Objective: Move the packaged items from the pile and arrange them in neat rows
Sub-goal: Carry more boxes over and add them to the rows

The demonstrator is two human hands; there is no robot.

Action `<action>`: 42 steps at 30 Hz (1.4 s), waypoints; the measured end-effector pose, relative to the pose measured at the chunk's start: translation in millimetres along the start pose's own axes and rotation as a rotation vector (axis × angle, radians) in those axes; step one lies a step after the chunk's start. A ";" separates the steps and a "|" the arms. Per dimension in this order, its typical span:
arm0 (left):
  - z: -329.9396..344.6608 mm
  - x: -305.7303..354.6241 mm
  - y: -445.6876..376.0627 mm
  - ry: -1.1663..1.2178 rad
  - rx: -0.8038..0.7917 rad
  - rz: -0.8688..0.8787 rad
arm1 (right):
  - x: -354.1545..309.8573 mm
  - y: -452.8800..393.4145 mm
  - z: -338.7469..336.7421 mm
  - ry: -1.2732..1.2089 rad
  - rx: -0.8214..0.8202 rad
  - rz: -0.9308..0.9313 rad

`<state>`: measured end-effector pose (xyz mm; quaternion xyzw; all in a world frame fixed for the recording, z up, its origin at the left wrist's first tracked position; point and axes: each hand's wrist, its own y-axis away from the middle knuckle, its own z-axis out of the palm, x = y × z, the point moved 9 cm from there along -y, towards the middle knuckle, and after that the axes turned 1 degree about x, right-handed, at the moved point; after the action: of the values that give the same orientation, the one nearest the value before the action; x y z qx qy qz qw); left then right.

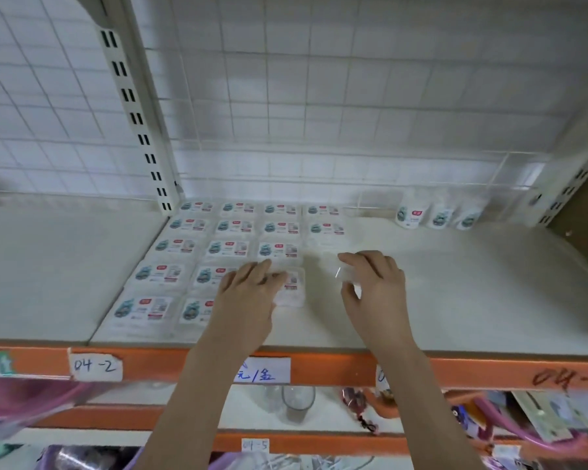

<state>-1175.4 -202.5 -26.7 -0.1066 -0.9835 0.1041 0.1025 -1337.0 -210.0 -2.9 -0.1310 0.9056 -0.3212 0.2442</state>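
Several flat clear packages with white labels lie in neat rows [228, 247] on the left part of the white shelf [455, 300]. My left hand [248, 293] rests on a package [291, 288] at the front of the third column, fingers laid over its near edge. My right hand [374, 286] holds a clear package [345, 274] between thumb and fingers, just above the shelf in front of the fourth column. Three more packages stand upright [437, 215] at the back right of the shelf.
A slotted white upright [136, 117] stands at the rows' back left corner, and a wire grid forms the back wall. An orange shelf edge [336, 368] with paper labels runs along the front. Below it, lower shelves hold glasses and mixed goods.
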 end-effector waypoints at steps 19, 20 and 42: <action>5.7 -16.3 -2.3 0.100 0.055 -0.025 | -6.6 -20.9 71.1 0.056 -0.416 -0.185; 5.8 -17.1 -4.6 0.093 0.036 -0.023 | -8.5 -23.1 69.1 0.065 -0.422 -0.191; -143.8 -431.6 212.6 0.096 0.243 -0.569 | -401.2 4.7 242.6 -0.163 -0.539 -0.218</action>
<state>-690.5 -72.7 -14.6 0.1811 -0.9483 0.1831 0.1856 -870.1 -173.9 -25.9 -0.3130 0.9162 -0.0818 0.2366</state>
